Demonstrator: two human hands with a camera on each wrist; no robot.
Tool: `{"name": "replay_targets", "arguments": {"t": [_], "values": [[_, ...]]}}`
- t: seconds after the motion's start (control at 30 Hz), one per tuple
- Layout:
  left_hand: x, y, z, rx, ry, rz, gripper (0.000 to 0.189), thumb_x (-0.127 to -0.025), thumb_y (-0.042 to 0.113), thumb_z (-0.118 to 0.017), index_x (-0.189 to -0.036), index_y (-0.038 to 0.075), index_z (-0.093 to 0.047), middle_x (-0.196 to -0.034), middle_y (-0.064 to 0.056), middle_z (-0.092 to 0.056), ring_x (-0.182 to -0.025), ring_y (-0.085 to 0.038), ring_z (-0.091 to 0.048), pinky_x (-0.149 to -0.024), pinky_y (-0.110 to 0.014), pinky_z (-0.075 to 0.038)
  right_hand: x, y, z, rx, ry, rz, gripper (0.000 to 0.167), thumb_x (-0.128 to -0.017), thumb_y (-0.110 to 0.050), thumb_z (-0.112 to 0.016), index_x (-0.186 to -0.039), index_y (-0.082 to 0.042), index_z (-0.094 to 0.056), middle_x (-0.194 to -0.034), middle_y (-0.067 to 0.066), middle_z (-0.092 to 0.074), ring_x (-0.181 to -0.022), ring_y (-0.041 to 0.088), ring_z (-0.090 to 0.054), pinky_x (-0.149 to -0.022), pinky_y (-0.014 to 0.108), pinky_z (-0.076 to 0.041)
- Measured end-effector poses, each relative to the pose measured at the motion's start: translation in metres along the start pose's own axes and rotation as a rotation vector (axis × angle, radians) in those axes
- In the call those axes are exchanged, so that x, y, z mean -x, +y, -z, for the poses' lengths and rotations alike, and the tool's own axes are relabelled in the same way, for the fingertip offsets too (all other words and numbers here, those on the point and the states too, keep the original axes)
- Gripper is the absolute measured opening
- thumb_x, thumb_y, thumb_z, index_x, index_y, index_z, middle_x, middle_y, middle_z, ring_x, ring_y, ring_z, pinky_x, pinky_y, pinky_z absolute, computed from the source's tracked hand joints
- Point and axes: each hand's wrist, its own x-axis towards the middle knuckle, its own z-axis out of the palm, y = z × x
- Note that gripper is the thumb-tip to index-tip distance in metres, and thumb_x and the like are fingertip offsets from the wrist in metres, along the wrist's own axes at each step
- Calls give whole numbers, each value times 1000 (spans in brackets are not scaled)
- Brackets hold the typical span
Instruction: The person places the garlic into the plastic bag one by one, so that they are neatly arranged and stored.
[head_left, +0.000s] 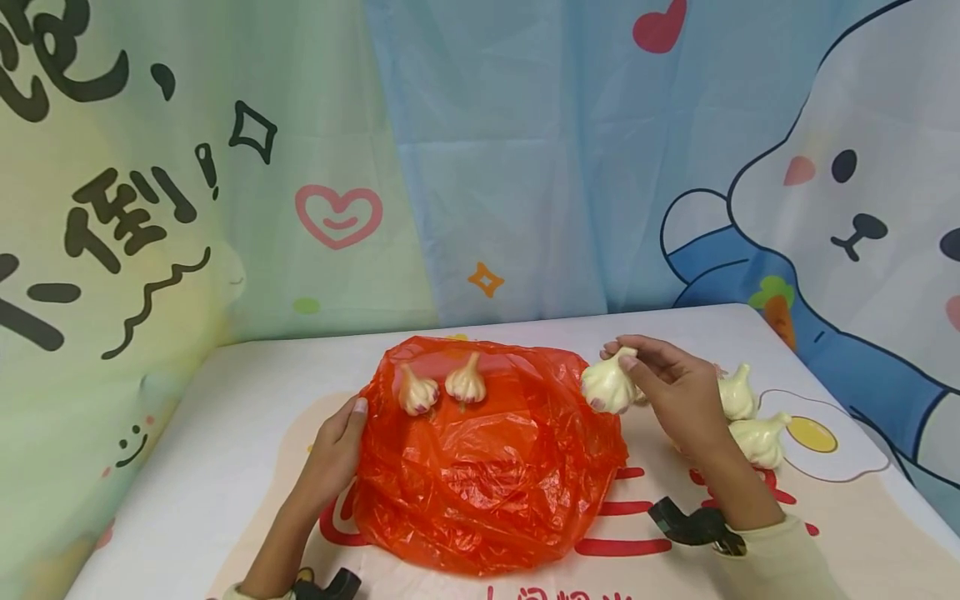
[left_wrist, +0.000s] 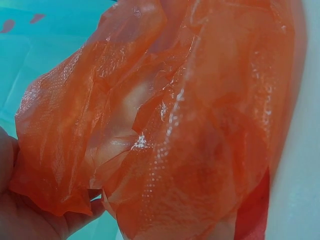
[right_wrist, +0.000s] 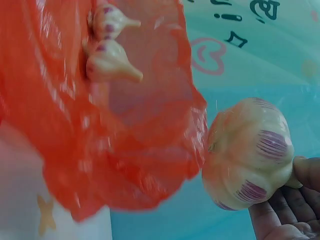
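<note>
A thin red plastic bag lies spread on the table, its mouth open toward the back. My left hand pinches the bag's left edge between thumb and fingers, as the left wrist view also shows. Inside the bag sit two garlic bulbs, one on the left and one beside it. At the bag's right edge, my right hand holds another garlic bulb by its stem. Purple streaks mark this bulb in the right wrist view.
Right of my right hand, two pale garlic bulbs lie on the table, one behind and one in front. The table carries a printed cloth with red lettering. A cartoon curtain hangs behind it.
</note>
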Motion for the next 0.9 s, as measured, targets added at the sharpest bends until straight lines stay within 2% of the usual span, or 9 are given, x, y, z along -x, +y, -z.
{"name": "replay_targets", "arguments": {"t": [0.23,0.4,0.53,0.7,0.9], "values": [[1,0,0,15,-7,-17,57,-106,44,-31,-150,8,-36,-136,-15,-52,-113,-31,-57,-95,-46,-48,-2,6,-21,-89,-77,0,33,-97,-18,-62,-125,-1,-63,-114,10,-69,-102,11,-65,-83,25,-52],[0,0,1,23,-9,-34,56,-106,42,-31,-150,7,-36,-136,-15,-52,-113,-32,-57,-96,-48,-47,-3,6,-35,-162,-134,-9,31,-97,-14,-63,-123,2,-63,-113,12,-69,-103,15,-66,-84,27,-53],[0,0,2,18,-9,-29,57,-106,44,-30,-150,7,-35,-137,-14,-52,-112,-31,-57,-95,-47,-48,-5,5,-47,-141,-188,-7,28,-96,-16,-64,-121,-3,-66,-111,10,-69,-102,15,-65,-85,26,-53],[-1,-1,1,19,-10,-13,59,-106,45,-30,-151,8,-34,-136,-14,-52,-110,-32,-57,-94,-46,-49,-8,7,-67,-148,-265,39,23,-95,-9,-64,-116,-1,-69,-107,12,-70,-100,19,-66,-86,25,-52],[-1,-2,1,26,-7,-5,58,-105,46,-30,-150,9,-35,-136,-13,-53,-110,-31,-57,-94,-46,-49,-11,7,-95,-167,-292,32,22,-93,-5,-65,-114,0,-70,-106,12,-71,-101,22,-66,-86,26,-53]]}}
